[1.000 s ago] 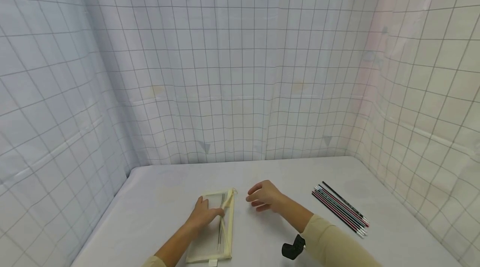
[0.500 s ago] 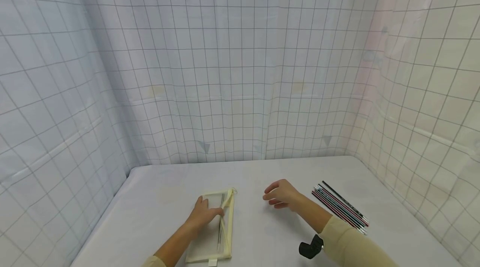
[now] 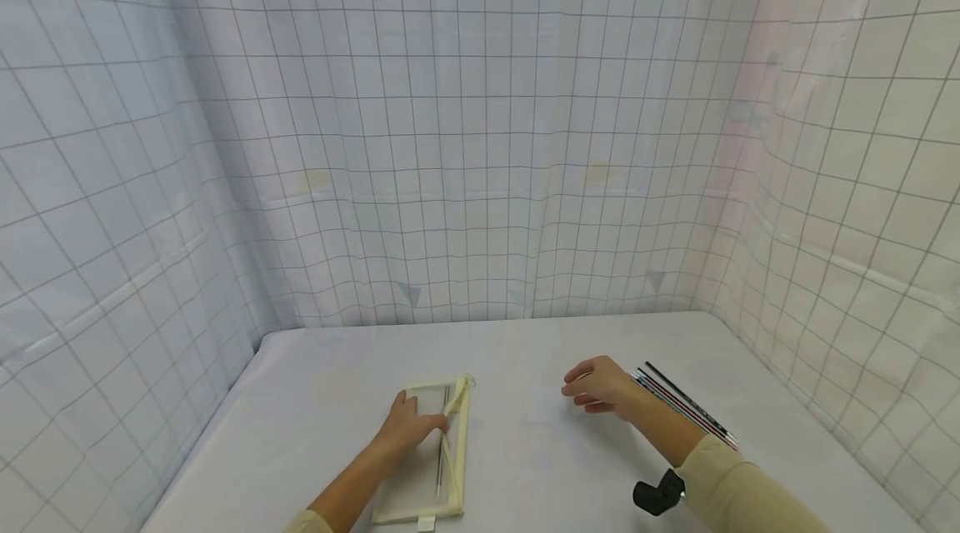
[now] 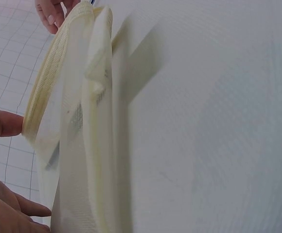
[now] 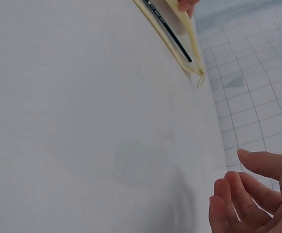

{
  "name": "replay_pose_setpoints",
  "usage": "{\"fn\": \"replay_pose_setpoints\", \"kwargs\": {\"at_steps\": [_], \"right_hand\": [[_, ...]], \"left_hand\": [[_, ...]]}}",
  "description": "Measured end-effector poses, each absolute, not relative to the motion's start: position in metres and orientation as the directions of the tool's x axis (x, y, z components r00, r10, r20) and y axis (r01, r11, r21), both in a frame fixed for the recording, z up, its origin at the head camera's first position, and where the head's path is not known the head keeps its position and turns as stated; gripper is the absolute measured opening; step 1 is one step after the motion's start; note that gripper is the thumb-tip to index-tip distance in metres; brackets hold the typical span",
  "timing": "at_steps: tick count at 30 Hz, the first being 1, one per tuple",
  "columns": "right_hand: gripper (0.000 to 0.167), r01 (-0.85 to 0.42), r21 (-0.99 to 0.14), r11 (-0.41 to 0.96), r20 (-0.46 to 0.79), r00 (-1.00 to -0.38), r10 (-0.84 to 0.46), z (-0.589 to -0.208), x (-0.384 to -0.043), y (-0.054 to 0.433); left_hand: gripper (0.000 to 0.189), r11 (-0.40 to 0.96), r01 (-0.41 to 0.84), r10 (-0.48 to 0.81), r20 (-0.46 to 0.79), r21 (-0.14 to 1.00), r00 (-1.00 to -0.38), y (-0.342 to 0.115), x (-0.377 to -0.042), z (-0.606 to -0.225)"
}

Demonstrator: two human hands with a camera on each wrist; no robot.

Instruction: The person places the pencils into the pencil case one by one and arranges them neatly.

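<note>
A see-through pencil pouch (image 3: 408, 483) with pale yellow edging lies on the table, its zippered side gaping. My left hand (image 3: 407, 431) grips it from above, the thumb at the zipper edge (image 4: 44, 92) and the other fingers on the pouch's face. A dark pencil (image 5: 167, 31) shows inside the pouch in the right wrist view. My right hand (image 3: 600, 387) hovers over the table between the pouch and a row of pencils (image 3: 686, 408). Its fingers are loosely bent with nothing in them. The right forearm hides part of that row, which has black and red pencils.
A white cloth covers the table (image 3: 525, 466). Grid-patterned white curtains (image 3: 480, 141) enclose the back and both sides. A black wrist device (image 3: 660, 493) hangs under the right sleeve.
My right hand has moved steadily rightward, away from the pouch and up to the row of pencils, its forearm now covering some of them. The left hand and pouch have stayed still.
</note>
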State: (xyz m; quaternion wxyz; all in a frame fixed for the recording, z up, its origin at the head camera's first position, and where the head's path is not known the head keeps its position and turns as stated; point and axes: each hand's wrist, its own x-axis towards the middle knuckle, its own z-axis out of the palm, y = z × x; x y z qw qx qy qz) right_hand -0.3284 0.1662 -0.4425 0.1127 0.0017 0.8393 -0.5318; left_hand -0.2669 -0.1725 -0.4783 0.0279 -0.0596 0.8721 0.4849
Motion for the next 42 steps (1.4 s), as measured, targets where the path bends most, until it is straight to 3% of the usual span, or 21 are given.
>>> {"fn": "replay_pose_setpoints", "kwargs": {"at_steps": [33,42], "right_hand": [[0.032,0.072,-0.811,0.581,-0.11,-0.993,-0.031,-0.459,-0.325,0.283],[0.022,0.002,-0.771,0.637,-0.047,-0.997,-0.053,-0.468,-0.318,0.296]], "left_hand": [[0.099,0.516,-0.135,-0.081,-0.108,0.846,-0.991,-0.174,-0.265,-0.48],[0.1,0.506,-0.15,-0.082,-0.126,0.849,-0.989,-0.174,-0.266,-0.48]]}}
